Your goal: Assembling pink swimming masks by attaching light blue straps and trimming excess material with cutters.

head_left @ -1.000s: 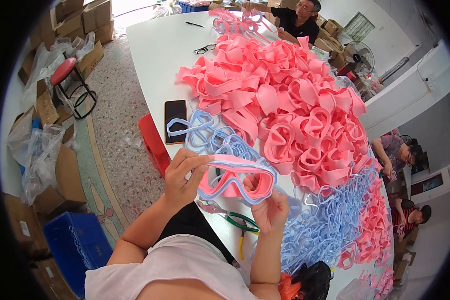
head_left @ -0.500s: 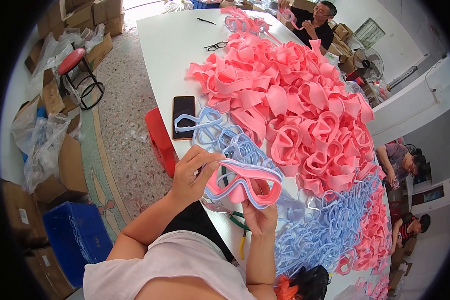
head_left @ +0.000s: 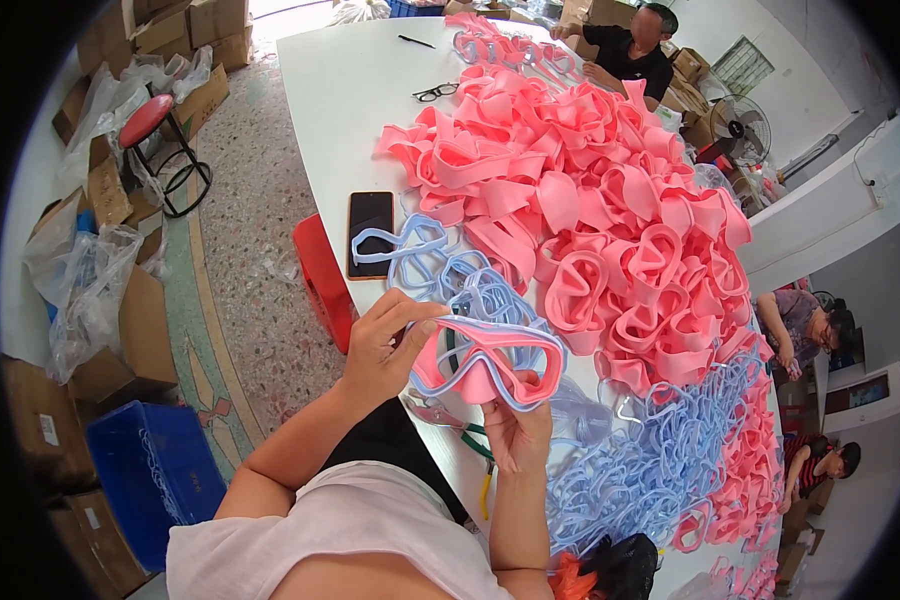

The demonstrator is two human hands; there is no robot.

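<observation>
Pink mask skirt with blue rim [head_left: 478, 382], held up at the counter's [head_left: 320, 90] near edge. Left hand [head_left: 378, 345] pinches its upper left corner; right hand [head_left: 520, 435] grips its lower edge. Since moments ago we see it turned, openings showing wider; we judge handling unfinished. Right: blue frames [head_left: 640, 440]. Far: pink heap [head_left: 580, 190].

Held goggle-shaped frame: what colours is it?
The frame is pink with pale blue edging, clearest in head view.
</observation>
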